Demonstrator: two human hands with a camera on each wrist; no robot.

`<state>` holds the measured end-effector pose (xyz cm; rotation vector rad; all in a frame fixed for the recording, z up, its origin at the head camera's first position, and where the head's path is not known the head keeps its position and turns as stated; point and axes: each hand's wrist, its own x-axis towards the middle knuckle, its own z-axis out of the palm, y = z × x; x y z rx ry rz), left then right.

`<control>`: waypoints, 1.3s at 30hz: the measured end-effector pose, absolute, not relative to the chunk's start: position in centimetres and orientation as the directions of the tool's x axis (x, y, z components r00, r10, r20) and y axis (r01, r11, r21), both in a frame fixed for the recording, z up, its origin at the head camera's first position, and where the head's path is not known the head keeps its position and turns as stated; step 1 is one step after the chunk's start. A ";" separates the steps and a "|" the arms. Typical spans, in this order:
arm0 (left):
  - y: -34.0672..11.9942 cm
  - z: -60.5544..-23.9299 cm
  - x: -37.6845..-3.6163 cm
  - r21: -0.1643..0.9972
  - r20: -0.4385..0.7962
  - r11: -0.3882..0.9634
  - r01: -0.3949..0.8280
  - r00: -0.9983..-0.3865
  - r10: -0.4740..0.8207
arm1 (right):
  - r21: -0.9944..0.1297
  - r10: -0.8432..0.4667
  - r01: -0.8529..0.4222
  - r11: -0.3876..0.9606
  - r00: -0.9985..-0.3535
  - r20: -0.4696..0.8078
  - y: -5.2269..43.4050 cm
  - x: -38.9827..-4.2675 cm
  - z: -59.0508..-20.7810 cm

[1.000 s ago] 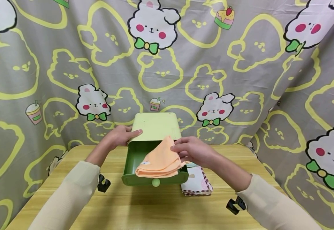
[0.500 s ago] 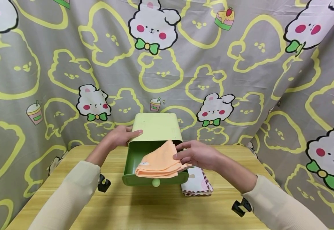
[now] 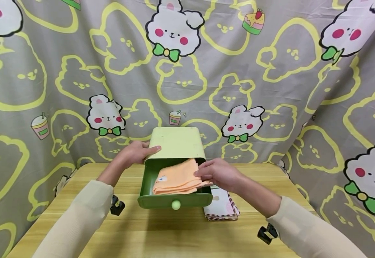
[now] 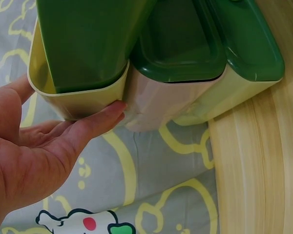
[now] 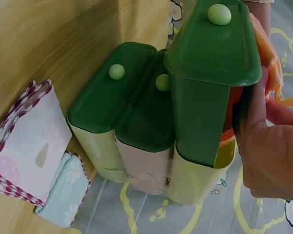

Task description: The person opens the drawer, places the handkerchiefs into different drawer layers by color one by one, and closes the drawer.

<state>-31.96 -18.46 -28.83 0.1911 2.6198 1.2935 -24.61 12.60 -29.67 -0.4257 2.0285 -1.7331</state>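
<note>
Cloth, peach and folded, lies mostly within the pulled-out top drawer in the head view. At the drawer's right wall your right hand pinches its edge between thumb and fingers, so you have not let go. Your left hand grips the left side of the pale yellow casing, thumb on top, apparently to steady it. To the right, on the desk, lies a white cloth with checked edging.

In the left wrist view, you hold that casing by its rim end; the pink casing stands next to it, its drawer pushed in. No peach fabric shows here.

In the right wrist view, your fingers are at the peach fabric, some of which bulges past the drawer wall. The two lower drawers are closed, and a pale blue cloth lies just beside the white one.

Judging by this, placing the peach piece is nearly done: settling it, releasing it and closing the drawer seem left. The white and blue pieces remain outside.
</note>
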 end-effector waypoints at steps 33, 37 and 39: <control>-18.3 -28.8 -31.9 0.787 -0.134 0.617 0.020 -0.970 0.201 | -0.936 -0.319 0.018 0.353 -0.938 -0.138 10.5 -26.3 -30.2; -18.2 -28.7 -31.7 0.786 -0.133 0.618 0.020 -0.971 0.200 | -0.936 -0.361 0.064 0.347 -0.912 -0.196 10.6 -26.3 -29.7; -18.2 -28.7 -31.7 0.787 -0.133 0.616 0.020 -0.970 0.202 | -0.929 -0.380 0.073 0.362 -0.899 -0.219 10.6 -26.2 -29.4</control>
